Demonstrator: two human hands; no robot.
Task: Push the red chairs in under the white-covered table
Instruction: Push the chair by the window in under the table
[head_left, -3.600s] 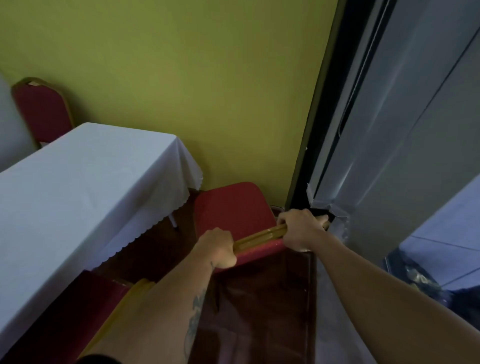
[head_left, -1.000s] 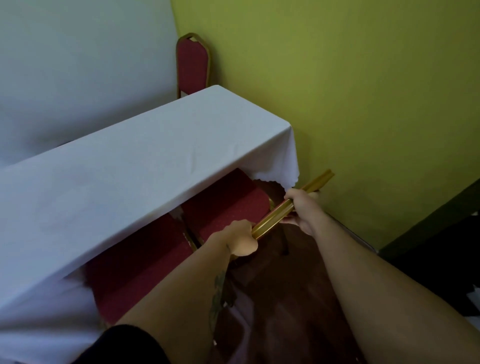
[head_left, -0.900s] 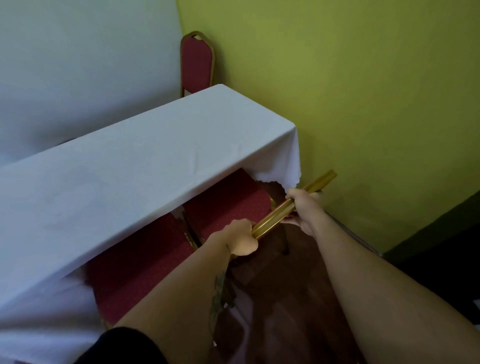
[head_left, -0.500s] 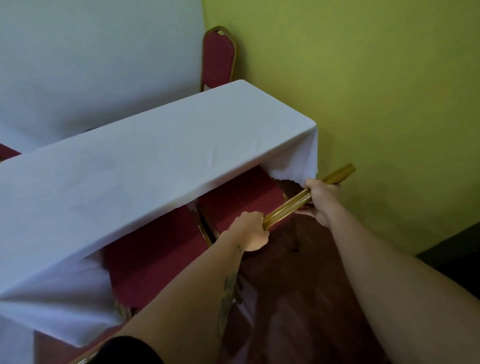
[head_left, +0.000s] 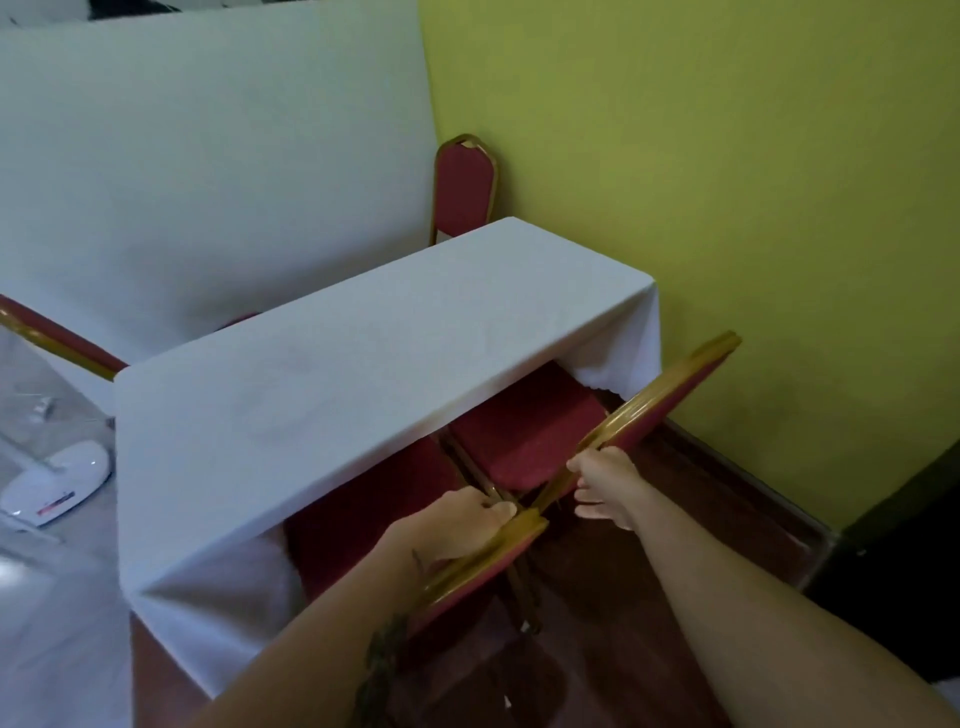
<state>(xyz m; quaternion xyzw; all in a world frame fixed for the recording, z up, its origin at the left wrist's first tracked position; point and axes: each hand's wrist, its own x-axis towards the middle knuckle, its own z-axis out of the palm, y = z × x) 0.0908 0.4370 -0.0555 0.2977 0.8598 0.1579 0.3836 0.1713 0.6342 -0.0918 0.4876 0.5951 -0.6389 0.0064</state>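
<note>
Left hand (head_left: 457, 525) grips the near red chair (head_left: 483, 561) back's gold top rail; right hand (head_left: 605, 486), fingers loosely spread, touches the far red chair (head_left: 524, 426) at the white-covered worktop's (head_left: 363, 364) front edge.

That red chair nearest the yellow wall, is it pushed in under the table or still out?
Mostly in: the red chair's seat lies partly beneath the white tablecloth; its gold-framed backrest stands outside the edge.

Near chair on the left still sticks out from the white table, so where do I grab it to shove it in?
Take the near left chair by the gold top rail of its backrest, coming from behind, on the aisle side. The rail runs level and faces you, and the seat already points under the white-covered table. The left hand rests there; bring the right hand beside it.
</note>
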